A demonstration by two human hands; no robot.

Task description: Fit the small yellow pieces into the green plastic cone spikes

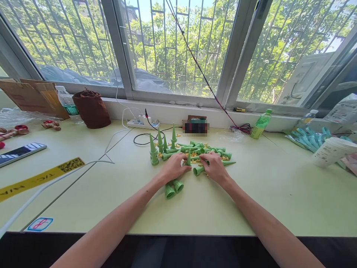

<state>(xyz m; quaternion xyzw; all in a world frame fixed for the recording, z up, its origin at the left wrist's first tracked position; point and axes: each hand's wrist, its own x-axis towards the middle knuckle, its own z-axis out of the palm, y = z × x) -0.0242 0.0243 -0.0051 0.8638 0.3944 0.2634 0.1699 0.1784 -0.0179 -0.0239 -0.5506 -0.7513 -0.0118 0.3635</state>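
A pile of green plastic cone-shaped spikes (195, 150) with small yellow pieces among them lies on the pale green table (251, 201). Several spikes (153, 152) stand upright at the pile's left. My left hand (174, 167) rests at the pile's near edge, fingers curled around a small white piece beside an upright green spike (189, 159). My right hand (214, 166) lies palm down next to it, fingers curled on a lying green spike (199, 170). Two green spikes (173, 188) lie just under my left wrist.
A brown bag (92, 108), water bottle (67, 101) and cardboard (30, 96) stand at back left. A power strip (142, 122) with cables lies by the window sill. A green bottle (260, 124), a paper cup (330, 150) and teal items (309, 136) are at right. Yellow tape (41, 176) and a phone (21, 152) lie left.
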